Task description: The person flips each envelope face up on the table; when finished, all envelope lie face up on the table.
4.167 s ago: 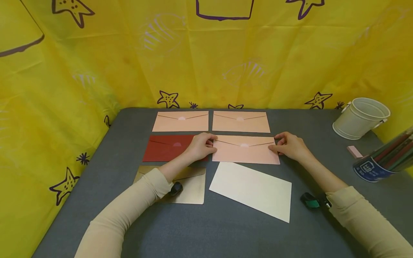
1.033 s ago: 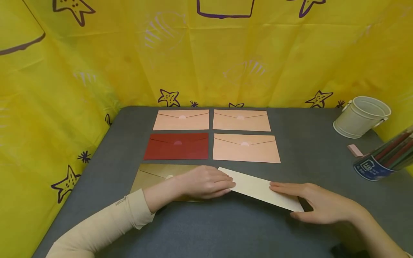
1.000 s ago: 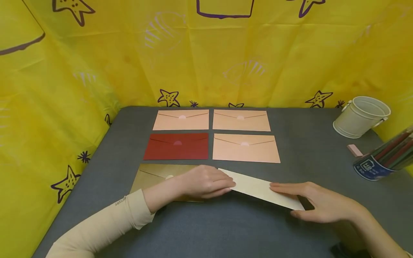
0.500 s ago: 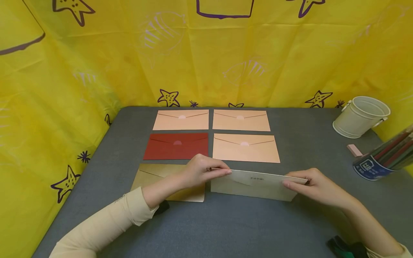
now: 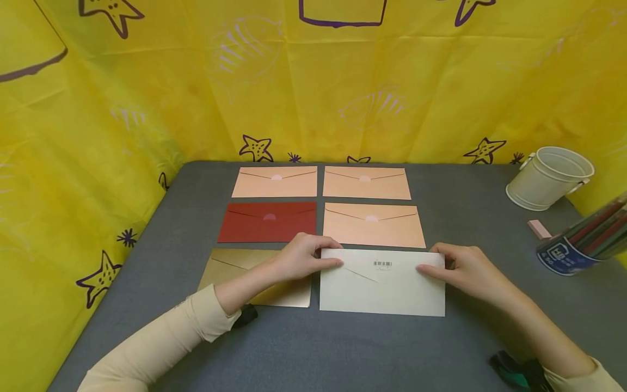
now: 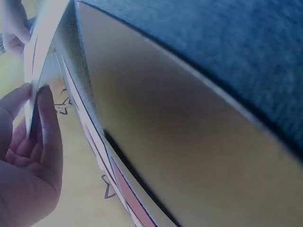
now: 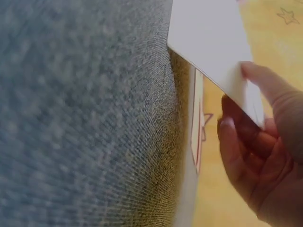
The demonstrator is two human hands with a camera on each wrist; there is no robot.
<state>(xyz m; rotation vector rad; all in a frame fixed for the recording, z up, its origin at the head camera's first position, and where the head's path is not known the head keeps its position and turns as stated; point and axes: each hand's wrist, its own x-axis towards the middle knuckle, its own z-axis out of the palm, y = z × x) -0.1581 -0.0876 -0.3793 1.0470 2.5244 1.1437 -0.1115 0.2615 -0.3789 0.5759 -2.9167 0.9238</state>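
A white envelope (image 5: 382,294) with a small barcode near its top edge faces up at the front right of the laid-out envelopes. My left hand (image 5: 306,258) pinches its upper left corner, thumb on top and fingers behind. At the upper right corner my right hand (image 5: 467,272) pinches it the same way. Both wrist views show the white envelope (image 7: 213,42) tilted, its gripped edge raised off the grey cloth. Left of it lies a gold envelope (image 5: 286,294), partly covered by my left forearm; it fills much of the left wrist view.
Behind lie a red envelope (image 5: 266,223), a peach envelope (image 5: 372,231) and two more peach envelopes (image 5: 279,188) at the back. To the right stand a cream bucket (image 5: 546,182), a pink eraser (image 5: 539,228) and a blue-labelled pencil holder (image 5: 568,256). A yellow curtain (image 5: 313,98) hangs behind the table.
Both hands have left the peach envelope and taken hold of the white one. It has been turned over, its barcode side now up, and straightened beside the gold envelope.
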